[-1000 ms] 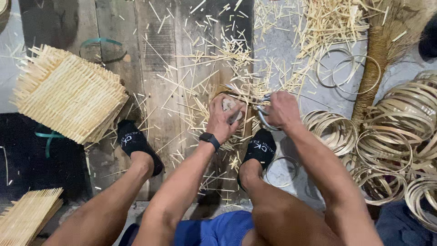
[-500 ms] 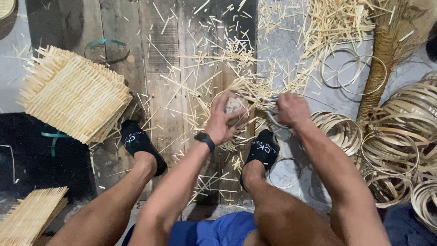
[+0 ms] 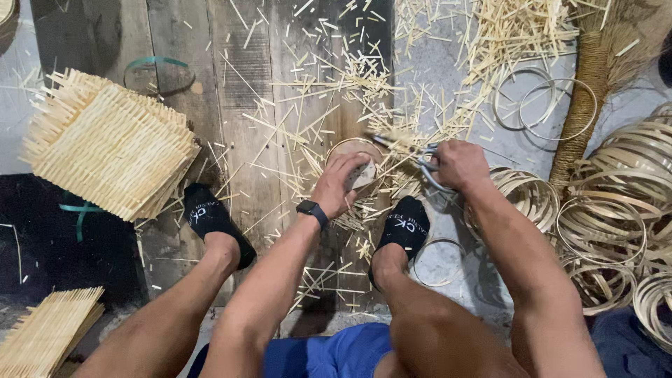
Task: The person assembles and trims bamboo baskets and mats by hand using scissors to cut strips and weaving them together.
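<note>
Left hand (image 3: 341, 183) hides most of woven piece (image 3: 358, 162).

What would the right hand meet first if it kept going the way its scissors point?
The right hand aims the metal scissors up-left. First in line appear to be pale bamboo splinters at the blades, sticking from the small round woven piece under the left hand; depth is unclear.

The left hand (image 3: 341, 183) holds a small round woven piece (image 3: 355, 162) while the right hand (image 3: 458, 164) grips scissors (image 3: 413, 155) over scattered bamboo sticks (image 3: 336, 84).
</note>
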